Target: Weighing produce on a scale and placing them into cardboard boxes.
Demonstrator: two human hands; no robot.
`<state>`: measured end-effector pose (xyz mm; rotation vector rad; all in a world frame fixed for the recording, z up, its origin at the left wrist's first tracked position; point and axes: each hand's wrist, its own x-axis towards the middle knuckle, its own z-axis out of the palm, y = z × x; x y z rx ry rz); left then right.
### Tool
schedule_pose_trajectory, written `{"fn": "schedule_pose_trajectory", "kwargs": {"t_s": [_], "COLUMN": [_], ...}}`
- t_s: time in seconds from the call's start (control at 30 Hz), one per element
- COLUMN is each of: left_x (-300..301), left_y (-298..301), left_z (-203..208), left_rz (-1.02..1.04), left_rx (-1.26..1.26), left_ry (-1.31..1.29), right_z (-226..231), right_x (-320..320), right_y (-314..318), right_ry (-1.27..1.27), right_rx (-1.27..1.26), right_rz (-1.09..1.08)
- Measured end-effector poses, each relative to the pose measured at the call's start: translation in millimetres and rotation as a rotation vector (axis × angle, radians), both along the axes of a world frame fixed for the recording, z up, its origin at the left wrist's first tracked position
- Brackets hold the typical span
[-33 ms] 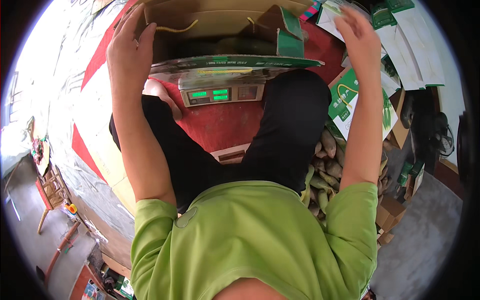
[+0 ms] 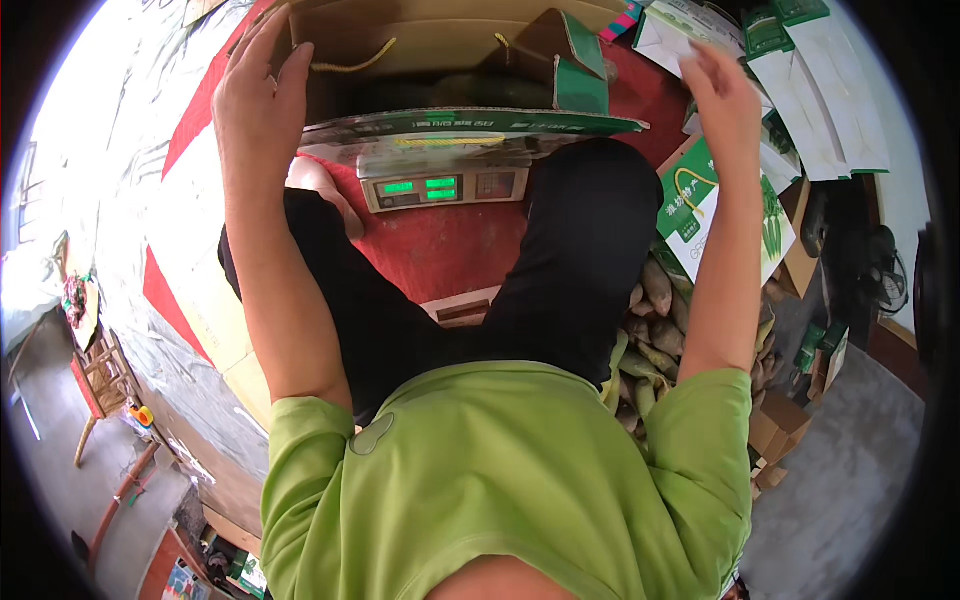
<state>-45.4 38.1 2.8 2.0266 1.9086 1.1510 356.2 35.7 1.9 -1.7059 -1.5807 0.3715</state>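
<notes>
An open cardboard gift box [image 2: 430, 122] with a green printed edge and yellow cord handles sits on a counter scale [image 2: 500, 188] with a lit green display. Dark produce lies inside, hard to make out in the shade. At the box's left end my left hand [image 2: 262, 95] grips the wall, thumb on the inner side and fingers outside. My right hand [image 2: 722, 95] is raised to the right of the box, clear of it. Its fingers are loosely bent and slightly blurred, with nothing visible in them. Green-and-white cartons lie beneath and beyond this hand.
Long brownish-green root vegetables [image 2: 655, 330] are heaped beside my right leg. A green-and-white carton [image 2: 735, 215] with a yellow handle stands by them. Flattened white cartons [image 2: 815, 110] lean at the far right, near a fan [image 2: 885, 270]. A wooden chair [image 2: 105, 380] is at left.
My right hand has shifted slightly down, its fingers a little more bent. My left hand and the box stay in place.
</notes>
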Motion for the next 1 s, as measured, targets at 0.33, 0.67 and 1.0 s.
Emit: {"fn": "schedule_pose_trajectory", "kwargs": {"t_s": [0.33, 0.67, 1.0], "left_x": [10, 18, 24], "left_y": [-2, -2, -15], "left_z": [1, -2, 13], "left_rz": [-0.020, -0.054, -0.332], "left_rx": [0.009, 0.058, -0.100], "left_ry": [-0.055, -0.081, -0.074], "right_z": [-167, -178, -158], "right_x": [106, 96, 90], "right_y": [-117, -130, -98], "right_ry": [0.101, 0.037, 0.198], "right_rx": [-0.421, -0.414, -0.298], "right_rz": [-0.257, -0.204, -0.141]}}
